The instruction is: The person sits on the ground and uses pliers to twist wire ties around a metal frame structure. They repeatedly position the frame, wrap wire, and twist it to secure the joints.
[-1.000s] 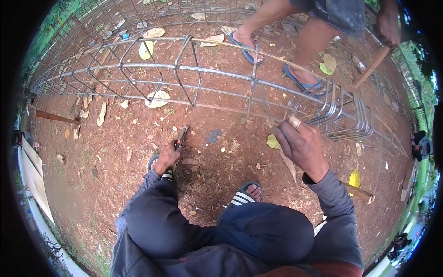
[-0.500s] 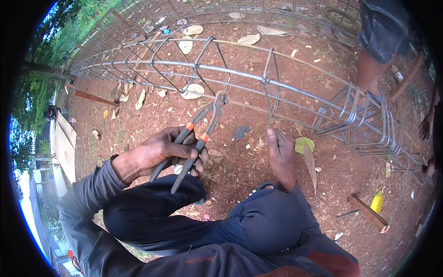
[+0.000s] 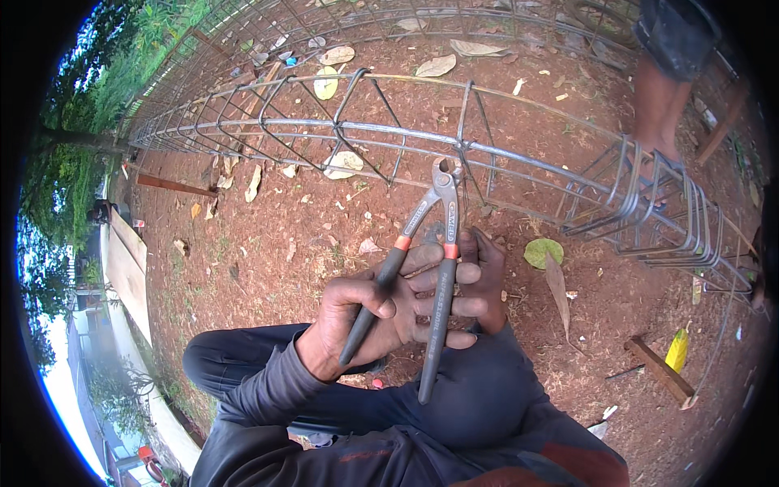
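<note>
Gripping the pincers (image 3: 434, 268) now in both hands, left hand (image 3: 369, 312) and right hand (image 3: 475, 280) have drawn together, head raised toward the rebar cage (image 3: 503, 158) just ahead.

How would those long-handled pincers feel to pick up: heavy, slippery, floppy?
The pincers look all steel with long handles, so probably stiff and fairly heavy for their size. The dark sleeves where the left hand grips likely keep them from slipping. The handles stand spread, so they would probably swing at the pivot if held by one handle.
</note>
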Motion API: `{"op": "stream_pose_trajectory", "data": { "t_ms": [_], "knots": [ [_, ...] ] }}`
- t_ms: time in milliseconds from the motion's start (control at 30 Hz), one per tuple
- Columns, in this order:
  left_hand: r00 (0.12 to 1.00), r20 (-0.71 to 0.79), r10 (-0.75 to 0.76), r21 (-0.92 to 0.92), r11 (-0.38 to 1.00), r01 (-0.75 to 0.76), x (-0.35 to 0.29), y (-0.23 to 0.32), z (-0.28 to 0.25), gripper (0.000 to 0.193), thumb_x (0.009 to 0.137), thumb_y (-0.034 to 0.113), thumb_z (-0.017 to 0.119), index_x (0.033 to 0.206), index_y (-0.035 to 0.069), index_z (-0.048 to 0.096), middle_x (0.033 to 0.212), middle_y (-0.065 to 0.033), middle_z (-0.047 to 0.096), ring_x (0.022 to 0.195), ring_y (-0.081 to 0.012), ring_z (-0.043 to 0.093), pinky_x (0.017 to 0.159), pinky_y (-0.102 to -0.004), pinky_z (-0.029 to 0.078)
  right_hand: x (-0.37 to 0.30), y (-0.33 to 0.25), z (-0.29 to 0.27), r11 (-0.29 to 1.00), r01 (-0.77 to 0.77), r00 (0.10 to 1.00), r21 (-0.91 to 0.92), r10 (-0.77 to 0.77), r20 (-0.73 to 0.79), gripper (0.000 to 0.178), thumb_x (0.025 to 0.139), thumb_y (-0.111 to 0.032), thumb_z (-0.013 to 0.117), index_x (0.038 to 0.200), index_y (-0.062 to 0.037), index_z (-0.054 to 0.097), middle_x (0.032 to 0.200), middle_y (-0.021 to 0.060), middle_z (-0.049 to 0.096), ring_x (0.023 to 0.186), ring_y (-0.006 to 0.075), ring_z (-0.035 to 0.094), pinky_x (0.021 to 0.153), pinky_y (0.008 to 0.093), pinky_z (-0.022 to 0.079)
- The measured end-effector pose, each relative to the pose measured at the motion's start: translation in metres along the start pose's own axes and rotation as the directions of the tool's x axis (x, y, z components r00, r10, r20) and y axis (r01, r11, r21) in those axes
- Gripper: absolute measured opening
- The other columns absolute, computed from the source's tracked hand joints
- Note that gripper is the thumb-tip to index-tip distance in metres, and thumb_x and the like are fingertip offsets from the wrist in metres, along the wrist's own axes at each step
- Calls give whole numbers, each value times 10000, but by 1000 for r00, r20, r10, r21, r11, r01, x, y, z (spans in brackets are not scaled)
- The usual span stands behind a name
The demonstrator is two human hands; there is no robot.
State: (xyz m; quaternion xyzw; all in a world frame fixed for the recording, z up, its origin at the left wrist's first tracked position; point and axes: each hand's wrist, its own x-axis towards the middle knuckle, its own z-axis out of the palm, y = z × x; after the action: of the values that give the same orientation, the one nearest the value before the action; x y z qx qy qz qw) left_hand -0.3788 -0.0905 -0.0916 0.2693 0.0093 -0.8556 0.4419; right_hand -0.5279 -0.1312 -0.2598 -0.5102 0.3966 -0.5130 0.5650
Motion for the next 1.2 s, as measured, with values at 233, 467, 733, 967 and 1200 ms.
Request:
{"op": "stream_pose_trajectory", "data": {
  "t_ms": [233,467,733,967,1200],
  "knots": [
    [913,387,131,-473,878,74,28,-26,-16,1012,744,74,560,1667,145,153,1744,-119,95,1485,-524,339,1080,-769,392,-12,25,-10,991,-116,993,-61,116,-7,290,1044,-219,588,909,28,655,677,155,581,569,226,583,557,390,436],
    [825,518,226,-713,648,270,42,-29,-22,942,757,77,537,1652,161,255,1746,-119,108,1455,-500,406,1077,-724,422,9,-5,-17,958,38,996,-284,-61,-72,289,1041,-211,596,879,25,633,660,151,554,548,250,548,560,399,423],
    [803,557,213,-592,779,204,49,-14,-22,703,825,-5,533,1499,152,409,1455,-113,444,1146,-355,638,941,-586,607,11,-11,-22,942,88,994,-323,-107,-40,264,1045,-164,587,865,25,626,658,144,554,552,259,541,558,397,411],
    [865,463,192,-597,789,145,39,-6,-15,612,838,20,532,1431,116,412,1223,-151,469,987,-334,659,793,-548,652,11,-19,-19,932,100,990,-348,-127,-57,261,1036,-148,596,845,30,617,661,147,565,560,270,553,566,400,417],
    [875,456,160,-652,730,206,31,6,-17,638,808,47,489,1434,23,369,1206,-209,439,951,-383,615,801,-626,648,13,-22,-16,925,142,981,-353,-180,-77,281,1034,-165,607,835,33,610,662,147,559,563,277,553,572,408,421]
  ]
}}
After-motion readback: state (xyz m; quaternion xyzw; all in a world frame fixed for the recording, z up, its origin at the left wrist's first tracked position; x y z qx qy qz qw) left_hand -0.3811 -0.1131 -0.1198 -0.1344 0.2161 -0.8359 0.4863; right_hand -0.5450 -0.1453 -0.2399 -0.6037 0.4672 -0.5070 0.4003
